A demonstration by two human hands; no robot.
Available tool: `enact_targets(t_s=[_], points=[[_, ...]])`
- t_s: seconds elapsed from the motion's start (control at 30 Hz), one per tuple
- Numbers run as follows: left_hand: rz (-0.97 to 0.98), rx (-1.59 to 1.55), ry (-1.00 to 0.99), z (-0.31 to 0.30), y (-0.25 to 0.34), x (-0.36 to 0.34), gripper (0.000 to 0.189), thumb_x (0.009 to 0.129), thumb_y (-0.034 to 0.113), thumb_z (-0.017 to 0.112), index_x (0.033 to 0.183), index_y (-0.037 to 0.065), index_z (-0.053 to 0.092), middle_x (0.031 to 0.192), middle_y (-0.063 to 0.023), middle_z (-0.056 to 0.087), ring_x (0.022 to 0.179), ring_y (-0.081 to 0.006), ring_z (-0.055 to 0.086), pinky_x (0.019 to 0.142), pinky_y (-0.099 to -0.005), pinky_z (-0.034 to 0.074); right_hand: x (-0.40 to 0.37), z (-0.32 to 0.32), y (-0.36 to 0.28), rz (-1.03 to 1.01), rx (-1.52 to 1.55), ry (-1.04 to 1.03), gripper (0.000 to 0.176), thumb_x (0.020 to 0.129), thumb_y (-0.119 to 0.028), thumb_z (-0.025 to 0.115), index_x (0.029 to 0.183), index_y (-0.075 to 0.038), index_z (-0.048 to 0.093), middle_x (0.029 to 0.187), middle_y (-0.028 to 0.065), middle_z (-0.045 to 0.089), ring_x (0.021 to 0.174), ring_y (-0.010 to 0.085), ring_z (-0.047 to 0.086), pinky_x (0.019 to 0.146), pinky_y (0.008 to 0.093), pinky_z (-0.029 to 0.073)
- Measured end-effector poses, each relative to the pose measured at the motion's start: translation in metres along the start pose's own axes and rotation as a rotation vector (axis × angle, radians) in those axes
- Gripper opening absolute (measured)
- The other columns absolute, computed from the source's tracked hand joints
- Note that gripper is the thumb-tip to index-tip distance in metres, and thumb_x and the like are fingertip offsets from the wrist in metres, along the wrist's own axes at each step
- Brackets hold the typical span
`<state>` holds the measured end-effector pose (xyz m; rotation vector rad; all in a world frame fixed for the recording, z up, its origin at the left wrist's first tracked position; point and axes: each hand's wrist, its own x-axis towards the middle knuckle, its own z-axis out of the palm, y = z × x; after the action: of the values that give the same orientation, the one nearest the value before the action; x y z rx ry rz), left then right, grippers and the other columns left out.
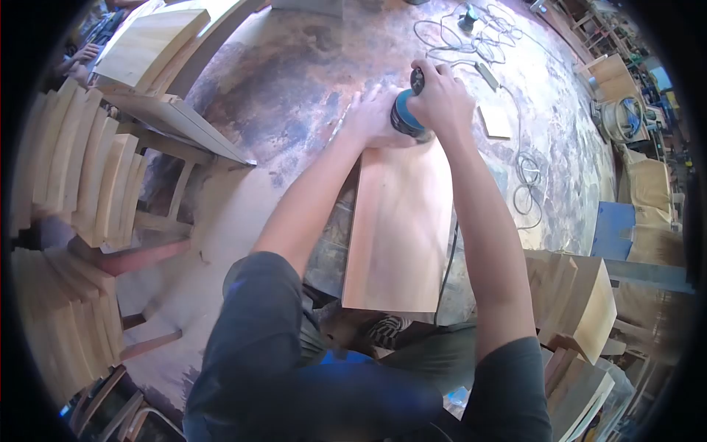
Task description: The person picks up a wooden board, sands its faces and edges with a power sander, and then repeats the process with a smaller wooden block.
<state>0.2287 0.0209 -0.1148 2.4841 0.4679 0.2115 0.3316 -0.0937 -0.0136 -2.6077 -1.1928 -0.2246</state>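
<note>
A long pale wooden board (401, 228) stretches away from my lap across a low support. At its far end, my right hand (443, 99) is wrapped round the black and teal body of a power sander (403, 113), whose base is on or just over the wood. My left hand (372, 116) lies at the board's far left corner, close beside the sander, fingers stretched forward and partly washed out by bright light. Whether it also touches the sander is hard to tell. A dark cord (447, 272) runs along the board's right edge.
Stacked wooden pieces (81, 162) line the left side, near a bench (177, 121) bearing a thick board. Another person's hand (85, 55) shows at upper left. Tangled cables (471, 37), a small pale block (495, 122) and more wood (582, 302) lie ahead and to the right.
</note>
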Motion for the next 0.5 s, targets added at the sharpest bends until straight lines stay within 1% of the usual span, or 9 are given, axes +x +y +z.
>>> enact_targets(t_s=[0.03, 0.1, 0.13, 0.2, 0.27, 0.33, 0.37, 0.43, 0.5], points=[[0.007, 0.004, 0.017, -0.002, 0.002, -0.004, 0.129, 0.065, 0.074, 0.092, 0.167, 0.011, 0.043, 0.175, -0.0191, 0.045, 0.167, -0.0387, 0.034, 0.135, -0.0648, 0.025, 0.011, -0.003, 0.002, -0.008, -0.003, 0.017, 0.046, 0.089, -0.028, 0.073, 0.135, -0.032, 0.071, 0.139, 0.0107, 0.071, 0.12, 0.0407, 0.073, 0.091, 0.0539, 0.063], [-0.222, -0.073, 0.128, 0.009, 0.007, -0.036, 0.138, 0.068, 0.073, 0.091, 0.174, 0.008, 0.032, 0.178, -0.0208, 0.04, 0.168, -0.0379, 0.032, 0.135, -0.0641, 0.025, 0.007, 0.001, 0.008, -0.032, -0.034, 0.039, 0.046, 0.089, -0.025, 0.071, 0.134, -0.032, 0.071, 0.139, 0.0114, 0.07, 0.117, 0.0419, 0.075, 0.092, 0.0536, 0.063], [-0.237, -0.171, 0.214, 0.013, 0.012, -0.064, 0.14, 0.075, 0.073, 0.088, 0.177, 0.002, 0.024, 0.178, -0.0237, 0.039, 0.167, -0.0395, 0.033, 0.135, -0.0638, 0.024, 0.0, 0.0, 0.01, -0.046, -0.03, 0.051, 0.046, 0.089, -0.025, 0.071, 0.134, -0.032, 0.071, 0.139, 0.0114, 0.07, 0.117, 0.0419, 0.075, 0.092, 0.0536, 0.063], [-0.287, -0.337, 0.356, 0.014, 0.04, -0.155, 0.123, 0.086, 0.065, 0.086, 0.173, -0.004, 0.032, 0.175, -0.0279, 0.042, 0.165, -0.0417, 0.037, 0.134, -0.057, 0.029, -0.021, -0.003, 0.01, -0.025, -0.017, 0.036, 0.049, 0.087, -0.024, 0.072, 0.135, -0.032, 0.07, 0.138, 0.0117, 0.07, 0.116, 0.0424, 0.075, 0.093, 0.0545, 0.063], [-0.238, -0.309, 0.389, 0.041, 0.054, -0.247, 0.116, 0.094, 0.071, 0.075, 0.17, -0.008, 0.036, 0.175, -0.0306, 0.041, 0.166, -0.0417, 0.035, 0.136, -0.0631, 0.02, -0.051, -0.013, 0.001, -0.038, -0.019, 0.003, 0.05, 0.086, -0.023, 0.072, 0.136, -0.032, 0.07, 0.14, 0.0113, 0.069, 0.119, 0.0421, 0.074, 0.094, 0.0546, 0.063], [-0.227, -0.118, 0.238, 0.059, 0.071, -0.314, 0.11, 0.097, 0.068, 0.073, 0.168, -0.009, 0.039, 0.174, -0.0293, 0.044, 0.166, -0.0405, 0.035, 0.137, -0.0623, 0.019, -0.085, -0.025, -0.011, -0.053, -0.032, -0.029, 0.052, 0.085, -0.022, 0.072, 0.136, -0.033, 0.069, 0.141, 0.0109, 0.068, 0.122, 0.0417, 0.073, 0.094, 0.0548, 0.063], [-0.229, -0.123, 0.252, 0.066, 0.076, -0.336, 0.11, 0.097, 0.068, 0.073, 0.168, -0.009, 0.039, 0.174, -0.0293, 0.044, 0.166, -0.0405, 0.035, 0.137, -0.0623, 0.019, -0.103, -0.029, -0.022, -0.024, -0.025, -0.029, 0.053, 0.085, -0.021, 0.073, 0.137, -0.033, 0.069, 0.141, 0.0102, 0.068, 0.123, 0.0411, 0.072, 0.095, 0.0547, 0.063], [-0.235, -0.122, 0.162, 0.077, 0.082, -0.361, 0.107, 0.096, 0.062, 0.076, 0.169, -0.006, 0.039, 0.172, -0.0278, 0.046, 0.166, -0.0427, 0.036, 0.136, -0.066, 0.015, -0.115, -0.032, -0.034, -0.01, -0.03, -0.027, 0.055, 0.084, -0.021, 0.073, 0.137, -0.034, 0.068, 0.141, 0.0095, 0.068, 0.125, 0.0405, 0.071, 0.095, 0.0546, 0.064], [-0.214, -0.153, 0.189, 0.084, 0.08, -0.367, 0.105, 0.097, 0.062, 0.075, 0.169, -0.006, 0.04, 0.172, -0.0281, 0.047, 0.166, -0.0428, 0.035, 0.136, -0.0658, 0.015, -0.116, -0.027, -0.045, 0.05, -0.014, -0.012, 0.057, 0.084, -0.02, 0.074, 0.139, -0.034, 0.067, 0.14, 0.0089, 0.069, 0.124, 0.0404, 0.071, 0.095, 0.0543, 0.064]])
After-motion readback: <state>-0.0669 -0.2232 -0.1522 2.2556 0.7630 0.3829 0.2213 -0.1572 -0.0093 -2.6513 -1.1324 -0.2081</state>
